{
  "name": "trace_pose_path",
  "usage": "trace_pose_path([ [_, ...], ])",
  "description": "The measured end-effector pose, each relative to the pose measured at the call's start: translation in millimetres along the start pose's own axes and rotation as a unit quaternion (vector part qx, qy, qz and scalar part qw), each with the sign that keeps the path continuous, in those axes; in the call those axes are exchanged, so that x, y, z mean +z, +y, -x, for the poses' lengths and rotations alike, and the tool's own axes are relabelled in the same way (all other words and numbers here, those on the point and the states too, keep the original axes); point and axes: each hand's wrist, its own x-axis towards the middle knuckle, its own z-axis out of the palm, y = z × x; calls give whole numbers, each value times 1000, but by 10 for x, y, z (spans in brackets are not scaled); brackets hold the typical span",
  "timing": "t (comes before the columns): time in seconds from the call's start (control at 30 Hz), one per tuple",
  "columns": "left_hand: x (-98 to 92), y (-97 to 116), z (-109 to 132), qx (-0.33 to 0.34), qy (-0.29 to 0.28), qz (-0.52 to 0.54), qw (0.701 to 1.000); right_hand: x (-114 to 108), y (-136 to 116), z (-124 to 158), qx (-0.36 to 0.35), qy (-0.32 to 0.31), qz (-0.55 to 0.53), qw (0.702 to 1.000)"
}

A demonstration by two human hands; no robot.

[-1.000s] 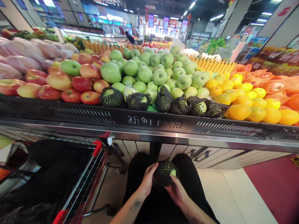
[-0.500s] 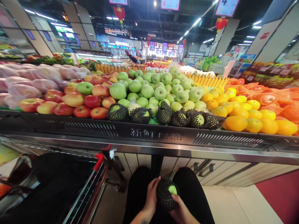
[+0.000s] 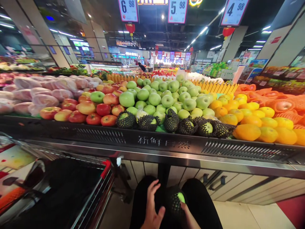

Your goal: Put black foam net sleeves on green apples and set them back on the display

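Observation:
Low in the head view, between my knees, is a green apple in a black foam net (image 3: 175,201), its bare green skin showing at the upper right. My right hand (image 3: 188,216) grips it from the right, thumb near the bare patch; the other fingers are hidden. To its left, my left hand (image 3: 153,205) is off the fruit, fingers spread and holding nothing. Ahead on the stand lies a pile of bare green apples (image 3: 166,95). Along its front edge sit several netted green apples (image 3: 147,122) in the same black mesh.
Red apples (image 3: 95,111) and wrapped pink fruit (image 3: 45,92) fill the stand's left side. Oranges (image 3: 257,124) and fruit in orange nets (image 3: 283,105) lie right. The stand's black front rail (image 3: 95,135) crosses ahead. A shopping cart (image 3: 105,173) with a black item stands at left.
My left hand has come off the netted apple and opened to its left. My right hand still holds the fruit. The camera view has shifted slightly, bringing the price signs lower.

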Motion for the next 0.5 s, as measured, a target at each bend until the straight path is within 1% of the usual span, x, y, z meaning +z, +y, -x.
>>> trace_pose_path([
  [0.03, -44, 23, -14, 33, -72, -4, 997, -35, 30, -14, -7, 15, 6, 1000],
  [0.1, -73, 33, -41, 52, -200, -18, 978, -123, 96, -33, -10, 39, 19, 999],
  [0.13, -58, 13, -46, 51, -239, -20, 970, -170, 124, -35, -13, 43, 25, 999],
  [0.17, -25, -26, -40, 49, -257, -17, 965, -214, 142, -31, -21, 41, 31, 998],
  [0.2, 19, -81, -23, 49, -257, -8, 965, -252, 149, -21, -35, 35, 40, 998],
  [0.27, 116, -215, 40, 51, -231, 17, 972, -301, 120, 17, -61, 20, 76, 995],
  [0.3, 157, -280, 79, 47, -216, 24, 975, -310, 87, 43, -65, 11, 100, 993],
  [0.37, 203, -375, 149, 33, -197, 24, 980, -297, -5, 98, -49, -2, 149, 988],
  [0.43, 205, -411, 188, 27, -176, 23, 984, -250, -99, 144, -32, -7, 193, 981],
  [0.47, 195, -410, 193, 29, -160, 26, 986, -218, -136, 158, -44, -9, 212, 976],
  [0.5, 182, -400, 188, 33, -145, 30, 988, -184, -162, 163, -75, -10, 226, 971],
])
